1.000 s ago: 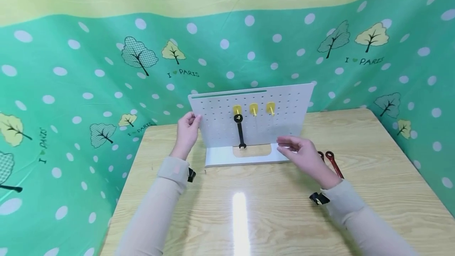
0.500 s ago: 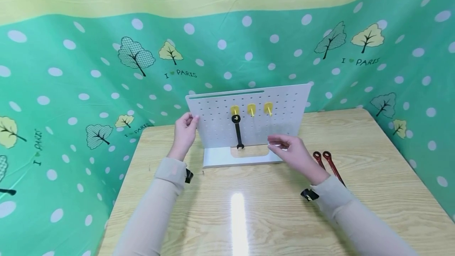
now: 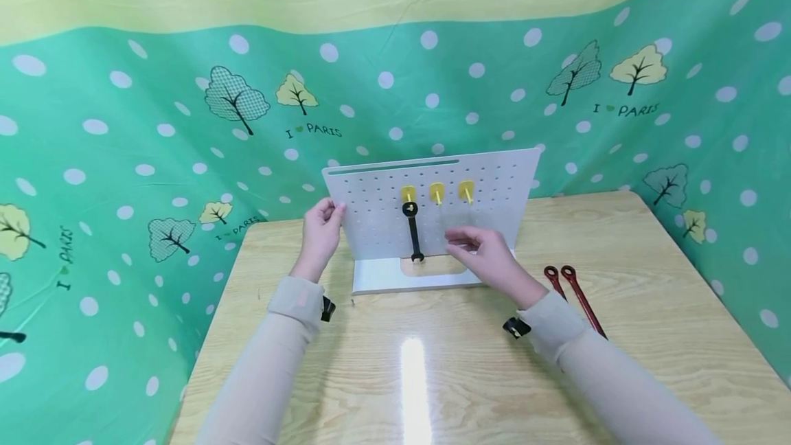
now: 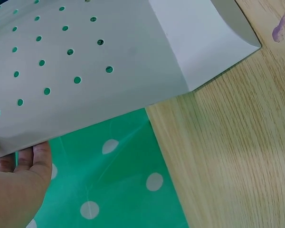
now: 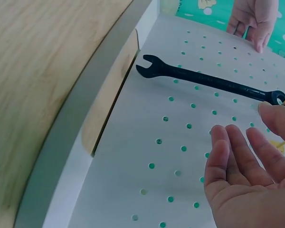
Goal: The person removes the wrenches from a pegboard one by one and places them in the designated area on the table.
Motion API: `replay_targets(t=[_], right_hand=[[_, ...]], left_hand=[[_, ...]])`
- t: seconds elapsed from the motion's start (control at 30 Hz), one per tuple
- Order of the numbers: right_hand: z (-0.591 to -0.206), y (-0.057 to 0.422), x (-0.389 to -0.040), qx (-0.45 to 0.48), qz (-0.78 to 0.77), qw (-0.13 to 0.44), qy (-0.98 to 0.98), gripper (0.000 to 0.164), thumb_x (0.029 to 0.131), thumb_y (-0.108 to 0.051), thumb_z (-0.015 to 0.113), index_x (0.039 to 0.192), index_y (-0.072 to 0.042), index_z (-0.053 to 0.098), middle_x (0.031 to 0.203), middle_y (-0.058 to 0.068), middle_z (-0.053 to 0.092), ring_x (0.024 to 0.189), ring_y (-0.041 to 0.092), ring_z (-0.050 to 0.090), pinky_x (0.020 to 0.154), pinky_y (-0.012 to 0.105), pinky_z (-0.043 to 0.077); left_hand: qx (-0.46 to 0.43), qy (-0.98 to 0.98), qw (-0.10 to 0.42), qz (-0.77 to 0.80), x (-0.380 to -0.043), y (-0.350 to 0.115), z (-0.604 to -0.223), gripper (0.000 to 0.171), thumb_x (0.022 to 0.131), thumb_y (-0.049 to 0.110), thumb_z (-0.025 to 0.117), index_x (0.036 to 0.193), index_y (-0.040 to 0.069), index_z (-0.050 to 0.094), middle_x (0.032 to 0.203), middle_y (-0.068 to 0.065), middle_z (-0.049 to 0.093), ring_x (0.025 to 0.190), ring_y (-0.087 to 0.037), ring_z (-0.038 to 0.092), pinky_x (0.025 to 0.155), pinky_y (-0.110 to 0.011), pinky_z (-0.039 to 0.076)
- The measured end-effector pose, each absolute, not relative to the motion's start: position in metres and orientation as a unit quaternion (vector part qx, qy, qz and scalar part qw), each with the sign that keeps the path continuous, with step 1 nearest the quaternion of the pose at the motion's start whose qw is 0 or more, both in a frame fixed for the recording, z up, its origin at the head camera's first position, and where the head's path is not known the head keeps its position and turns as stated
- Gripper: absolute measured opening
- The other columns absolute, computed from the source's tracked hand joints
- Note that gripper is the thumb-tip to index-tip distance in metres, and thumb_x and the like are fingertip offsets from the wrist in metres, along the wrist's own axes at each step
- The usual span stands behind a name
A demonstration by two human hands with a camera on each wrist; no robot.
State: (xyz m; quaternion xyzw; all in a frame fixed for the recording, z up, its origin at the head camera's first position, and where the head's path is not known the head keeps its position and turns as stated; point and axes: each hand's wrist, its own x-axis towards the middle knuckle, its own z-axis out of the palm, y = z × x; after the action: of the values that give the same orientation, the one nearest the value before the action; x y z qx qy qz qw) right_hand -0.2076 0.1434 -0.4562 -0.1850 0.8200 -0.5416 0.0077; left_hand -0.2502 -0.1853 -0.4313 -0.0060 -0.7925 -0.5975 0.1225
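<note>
A white pegboard (image 3: pixel 380 225) with a bent foot stands on the table. My left hand (image 3: pixel 320 233) grips its left edge, thumb in front and fingers behind. A black combination wrench (image 3: pixel 414 232) hangs by its ring end from the leftmost of three yellow hooks (image 3: pixel 466 191), its open end down. The middle and right hooks carry nothing. My right hand (image 3: pixel 485 256) hovers before the lower right half of the board, its fingers loosely bent around nothing. In the right wrist view, its thumb lies close to the ring end of the black wrench (image 5: pixel 204 80).
Two red wrenches (image 3: pixel 581 297) lie on the wooden table (image 3: pixel 667 280) to the right, partly covered by the right forearm. A cut-out in the board's foot (image 3: pixel 377 277) shows the wood. A green dotted curtain (image 3: pixel 395 101) hangs close behind the board.
My right hand has moved left across the front of the board, closer to the black wrench. The left hand keeps its grip on the board's edge. The camera view has shifted slightly.
</note>
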Motion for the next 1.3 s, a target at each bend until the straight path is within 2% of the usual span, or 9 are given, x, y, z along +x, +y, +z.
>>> replay_targets(t=[0.13, 0.37, 0.6, 0.93, 1.3], right_hand=[[-0.454, 0.134, -0.214, -0.186, -0.543, 0.01, 0.819, 0.034, 0.097, -0.013, 0.073, 0.127, 0.002, 0.066, 0.121, 0.017, 0.069, 0.103, 0.02, 0.068, 0.089, 0.035, 0.056], [-0.451, 0.117, -0.222, -0.195, -0.536, 0.016, 0.821, 0.034, 0.096, -0.01, 0.073, 0.128, 0.0, 0.066, 0.121, 0.016, 0.069, 0.102, 0.019, 0.068, 0.088, 0.035, 0.057], [-0.448, 0.098, -0.233, -0.196, -0.531, 0.01, 0.824, 0.032, 0.095, -0.014, 0.075, 0.125, -0.004, 0.069, 0.12, 0.009, 0.071, 0.101, 0.016, 0.067, 0.087, 0.032, 0.056], [-0.448, 0.081, -0.238, -0.169, -0.541, 0.023, 0.823, 0.025, 0.095, -0.011, 0.074, 0.118, -0.002, 0.071, 0.109, 0.007, 0.072, 0.094, 0.019, 0.067, 0.084, 0.034, 0.057], [-0.457, 0.074, -0.238, -0.149, -0.54, 0.02, 0.828, 0.023, 0.097, -0.013, 0.073, 0.117, -0.002, 0.071, 0.105, 0.006, 0.07, 0.091, 0.019, 0.065, 0.08, 0.03, 0.058]], left_hand=[[-0.007, -0.797, 0.128, -0.591, -0.249, -0.185, -0.431, 0.025, 0.107, 0.019, 0.056, 0.117, -0.002, 0.065, 0.114, -0.019, 0.07, 0.106, -0.027, 0.066, 0.091, -0.04, 0.056], [-0.01, -0.795, 0.129, -0.592, -0.25, -0.185, -0.432, 0.026, 0.107, 0.018, 0.057, 0.116, -0.005, 0.065, 0.113, -0.021, 0.07, 0.105, -0.029, 0.067, 0.09, -0.04, 0.057], [-0.008, -0.796, 0.131, -0.591, -0.249, -0.186, -0.432, 0.025, 0.107, 0.018, 0.056, 0.117, -0.003, 0.065, 0.113, -0.02, 0.07, 0.105, -0.028, 0.067, 0.091, -0.039, 0.056], [-0.008, -0.796, 0.126, -0.592, -0.25, -0.186, -0.433, 0.022, 0.107, 0.017, 0.057, 0.115, -0.001, 0.065, 0.114, -0.018, 0.07, 0.106, -0.026, 0.067, 0.09, -0.036, 0.056], [-0.009, -0.796, 0.122, -0.593, -0.251, -0.186, -0.434, 0.025, 0.107, 0.018, 0.056, 0.119, -0.002, 0.065, 0.117, -0.018, 0.07, 0.108, -0.027, 0.067, 0.092, -0.038, 0.056]])
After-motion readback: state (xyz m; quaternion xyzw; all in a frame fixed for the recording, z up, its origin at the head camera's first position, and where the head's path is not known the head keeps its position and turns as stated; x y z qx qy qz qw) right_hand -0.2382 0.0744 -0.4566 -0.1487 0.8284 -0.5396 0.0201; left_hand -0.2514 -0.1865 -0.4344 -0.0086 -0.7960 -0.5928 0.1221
